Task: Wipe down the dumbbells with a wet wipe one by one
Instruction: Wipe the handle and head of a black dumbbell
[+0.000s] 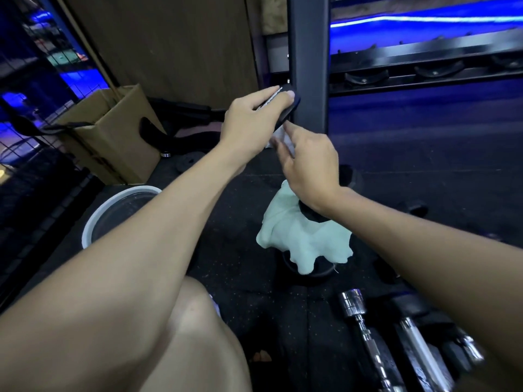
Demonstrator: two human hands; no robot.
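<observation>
Two chrome dumbbell bars point(368, 343) are lying nearest on the floor point(254, 292), waiting their turn. Just beyond, a pale cloth point(300, 236) is draping over another dumbbell point(308, 271). Farther out, the left hand point(249, 123) is gripping a dark wipe pack point(285, 108), fingers curled round it, while the right hand point(308, 162) is pinching a white wipe point(280, 137) at its opening. Pulling slowly and straight, with the pack held firm, should be freeing one sheet without tearing. Behind, a bucket point(113, 205), a box point(113, 131) and a rack point(310, 60) are standing.
</observation>
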